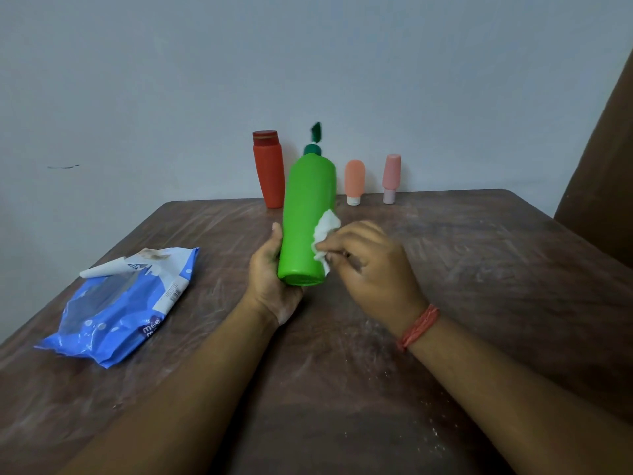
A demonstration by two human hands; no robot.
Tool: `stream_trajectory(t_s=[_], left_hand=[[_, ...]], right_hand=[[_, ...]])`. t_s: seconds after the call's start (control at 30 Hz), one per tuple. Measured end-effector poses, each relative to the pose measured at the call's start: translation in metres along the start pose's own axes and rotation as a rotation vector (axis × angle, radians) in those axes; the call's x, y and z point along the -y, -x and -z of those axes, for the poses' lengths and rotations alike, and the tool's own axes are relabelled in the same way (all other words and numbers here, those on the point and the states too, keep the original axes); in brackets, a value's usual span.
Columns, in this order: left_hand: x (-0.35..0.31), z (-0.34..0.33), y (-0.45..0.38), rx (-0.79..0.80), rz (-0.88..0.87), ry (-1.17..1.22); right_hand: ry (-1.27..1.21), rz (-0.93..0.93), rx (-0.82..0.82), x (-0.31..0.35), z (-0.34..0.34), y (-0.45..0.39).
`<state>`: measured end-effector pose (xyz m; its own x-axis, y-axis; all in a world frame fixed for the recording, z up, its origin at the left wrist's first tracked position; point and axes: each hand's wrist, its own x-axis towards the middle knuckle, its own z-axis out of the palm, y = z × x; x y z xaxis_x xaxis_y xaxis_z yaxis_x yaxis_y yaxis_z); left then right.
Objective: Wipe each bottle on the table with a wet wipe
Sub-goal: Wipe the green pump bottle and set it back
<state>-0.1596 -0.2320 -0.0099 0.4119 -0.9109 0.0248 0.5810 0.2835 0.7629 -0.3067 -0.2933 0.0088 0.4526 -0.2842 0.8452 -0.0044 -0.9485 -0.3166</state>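
Head view: left hand (274, 279) grips the base of a tall green plastic pump bottle (306, 221), tilted above the brown worktop (445, 269) for access; right hand (373, 269) pinches a crumpled white wet wipe (325, 236) against its side; beyond, three bottles stand unattended.

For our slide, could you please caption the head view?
Left hand holds green bottle; right hand wipes it with wet wipe.

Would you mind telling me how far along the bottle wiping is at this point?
In hand: the left hand holds the green bottle tilted above the table while the right hand presses a wipe to its side. Standing by the wall are the red bottle, orange bottle and pink bottle; whether any was wiped isn't visible.
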Motion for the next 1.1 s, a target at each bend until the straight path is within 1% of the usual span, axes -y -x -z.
stream_trajectory(t_s=[0.1,0.17,0.23,0.4,0.47,0.53,0.63,0.7,0.8,0.93,1.0,1.03,1.1], left_hand=[[-0.009,0.010,-0.002,-0.037,-0.020,0.075],[-0.011,0.013,-0.002,-0.033,-0.012,0.102],[-0.009,0.011,-0.001,-0.012,0.015,0.073],[0.002,-0.002,0.001,0.029,0.125,-0.070],[0.005,-0.002,0.000,0.029,0.137,-0.119],[0.004,0.001,0.000,0.041,0.154,-0.115],[-0.003,0.006,0.001,0.076,0.172,-0.060],[-0.005,0.008,0.001,0.112,0.193,-0.063],[-0.001,0.004,0.001,0.170,0.238,-0.123],[0.004,-0.002,0.003,0.242,0.287,-0.319],[0.005,-0.003,0.005,0.284,0.300,-0.379],[0.006,-0.003,0.005,0.297,0.303,-0.388],[0.006,-0.003,0.005,0.304,0.306,-0.382]], right_hand=[[-0.129,0.048,0.095,0.007,-0.008,0.002],[-0.166,0.006,0.097,0.008,-0.010,0.002],[-0.188,-0.088,0.047,0.007,-0.011,0.003],[-0.139,-0.337,-0.187,-0.011,-0.001,-0.003],[-0.118,-0.391,-0.218,-0.015,0.001,-0.003],[-0.155,-0.367,-0.157,-0.011,-0.001,0.000],[-0.147,-0.241,-0.029,-0.003,-0.006,0.004],[-0.121,-0.214,-0.021,-0.005,-0.007,0.002],[-0.092,-0.272,-0.090,-0.012,-0.002,0.000],[0.034,-0.352,-0.282,-0.034,0.017,-0.011],[0.060,-0.399,-0.364,-0.046,0.028,-0.016],[0.069,-0.410,-0.385,-0.050,0.033,-0.017],[0.103,-0.375,-0.375,-0.054,0.035,-0.016]])
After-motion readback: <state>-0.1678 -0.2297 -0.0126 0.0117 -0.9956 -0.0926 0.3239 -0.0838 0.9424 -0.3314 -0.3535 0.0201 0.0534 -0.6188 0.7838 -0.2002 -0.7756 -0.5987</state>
